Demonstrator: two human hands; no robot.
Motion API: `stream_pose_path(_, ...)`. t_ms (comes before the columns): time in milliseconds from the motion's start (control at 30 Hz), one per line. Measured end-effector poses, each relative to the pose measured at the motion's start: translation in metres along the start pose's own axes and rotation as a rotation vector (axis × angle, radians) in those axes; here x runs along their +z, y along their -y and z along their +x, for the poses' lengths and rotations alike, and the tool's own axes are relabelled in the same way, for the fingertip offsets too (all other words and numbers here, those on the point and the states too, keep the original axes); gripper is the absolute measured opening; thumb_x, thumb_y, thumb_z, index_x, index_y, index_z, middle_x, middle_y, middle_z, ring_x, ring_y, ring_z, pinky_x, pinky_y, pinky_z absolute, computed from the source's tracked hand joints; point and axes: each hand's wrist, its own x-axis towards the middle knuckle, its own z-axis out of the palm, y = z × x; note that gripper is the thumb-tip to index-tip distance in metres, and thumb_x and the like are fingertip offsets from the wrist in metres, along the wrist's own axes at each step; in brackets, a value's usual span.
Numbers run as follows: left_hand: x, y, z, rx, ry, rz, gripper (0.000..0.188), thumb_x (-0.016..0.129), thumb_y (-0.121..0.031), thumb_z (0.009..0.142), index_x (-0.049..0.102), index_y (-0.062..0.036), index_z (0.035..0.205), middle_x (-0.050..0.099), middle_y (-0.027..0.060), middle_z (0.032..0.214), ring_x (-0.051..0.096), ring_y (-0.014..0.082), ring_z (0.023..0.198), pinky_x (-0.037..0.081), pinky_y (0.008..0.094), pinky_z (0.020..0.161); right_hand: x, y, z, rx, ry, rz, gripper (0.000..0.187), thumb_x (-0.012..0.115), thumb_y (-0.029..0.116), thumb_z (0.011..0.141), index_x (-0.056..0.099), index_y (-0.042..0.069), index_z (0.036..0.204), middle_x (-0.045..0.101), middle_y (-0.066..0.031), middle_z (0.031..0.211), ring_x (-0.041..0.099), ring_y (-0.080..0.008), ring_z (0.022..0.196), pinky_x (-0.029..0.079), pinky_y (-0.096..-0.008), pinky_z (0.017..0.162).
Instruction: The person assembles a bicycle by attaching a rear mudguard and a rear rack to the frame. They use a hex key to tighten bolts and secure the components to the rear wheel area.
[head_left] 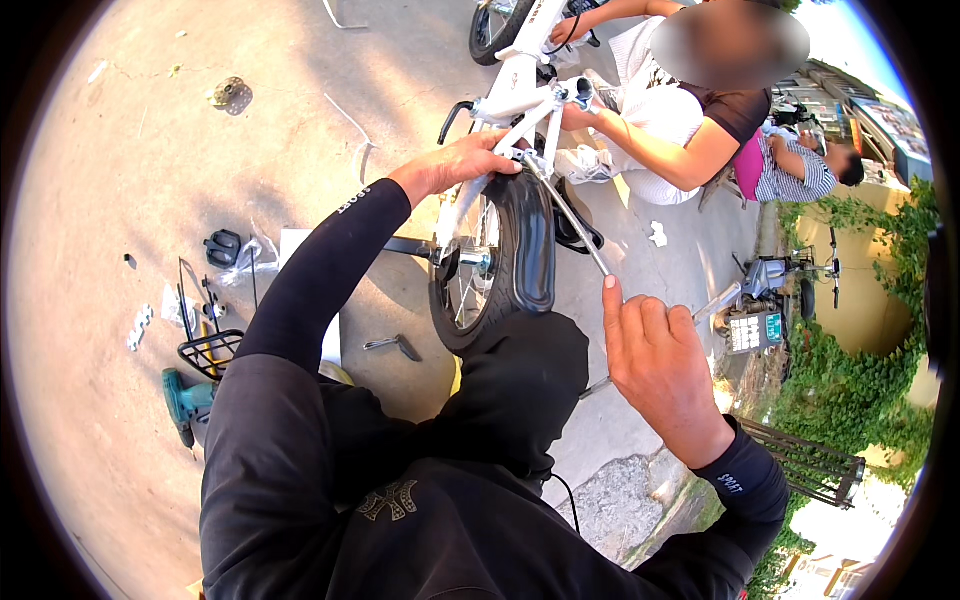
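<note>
A white bicycle frame (520, 80) stands ahead of me. Its rear wheel (470, 270) has a glossy black mudguard (532, 245) and points toward my knees. My left hand (465, 165) rests on the frame joint above the mudguard, fingers closed round it and thumb beside a bolt. From that joint a slim silver rod (575, 222) slants down to the right; whether it is a tool or a bike part I cannot tell. My right hand (655, 360) has its index finger stretched to the rod's lower end, the other fingers loosely bent, with nothing plainly gripped.
A co-worker's arm (655, 145) reaches to the frame from the right. Left on the ground lie a teal power drill (185, 405), a black wire rack (210, 350), a pedal (222, 248) and a dark-handled tool (395, 346). A parked scooter (770, 280) stands farther right.
</note>
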Motion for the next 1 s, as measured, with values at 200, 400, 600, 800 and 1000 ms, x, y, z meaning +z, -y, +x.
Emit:
stream_pose_path(200,-0.002,-0.002,0.000,0.015,0.068,0.007,0.051,0.068,-0.024,0.090,0.057,-0.0106,0.137,0.061,0.0000,0.107,0.054,0.0110,0.101,0.039,0.0277,0.096,-0.005,-0.022,0.005,-0.196,-0.061,-0.317,0.045,0.059,0.010,0.084,0.066,0.001,0.127,0.056,-0.0012,0.082,0.054,-0.0179,0.083,0.042,-0.0319,0.081)
stream_pose_path(400,-0.007,0.005,0.007,0.008,0.059,0.005,0.053,0.070,-0.026,0.088,0.057,-0.0114,0.138,0.060,-0.0018,0.104,0.053,0.0104,0.099,0.039,0.0274,0.092,-0.024,-0.034,0.033,-0.361,-0.139,-0.411,0.039,0.060,0.012,0.082,0.071,-0.001,0.117,0.056,-0.0012,0.075,0.054,-0.0172,0.077,0.042,-0.0303,0.080)
stream_pose_path(600,-0.003,0.002,0.002,0.030,0.024,0.064,0.051,0.069,-0.030,0.086,0.061,-0.0112,0.132,0.063,0.0019,0.104,0.055,0.0129,0.094,0.044,0.0298,0.086,-0.013,-0.025,0.029,-0.051,-0.123,0.057,0.040,0.063,0.009,0.077,0.070,-0.003,0.114,0.046,-0.0003,0.068,0.050,-0.0146,0.068,0.040,-0.0270,0.064)
stream_pose_path(800,-0.007,0.002,0.003,0.008,0.049,0.063,0.053,0.070,-0.031,0.086,0.060,-0.0111,0.134,0.063,0.0022,0.104,0.056,0.0132,0.094,0.045,0.0299,0.086,-0.004,-0.006,0.026,0.135,-0.127,0.300,0.037,0.066,0.010,0.075,0.072,0.000,0.110,0.047,0.0029,0.065,0.052,-0.0095,0.057,0.038,-0.0239,0.048)
stream_pose_path(1000,-0.004,-0.002,0.004,0.014,0.057,0.073,0.054,0.069,-0.032,0.089,0.056,-0.0116,0.138,0.060,-0.0008,0.101,0.053,0.0112,0.093,0.042,0.0285,0.085,-0.005,-0.012,0.028,0.036,-0.095,0.276,0.039,0.065,0.013,0.076,0.071,-0.001,0.112,0.049,0.0030,0.065,0.053,-0.0096,0.055,0.039,-0.0251,0.044)
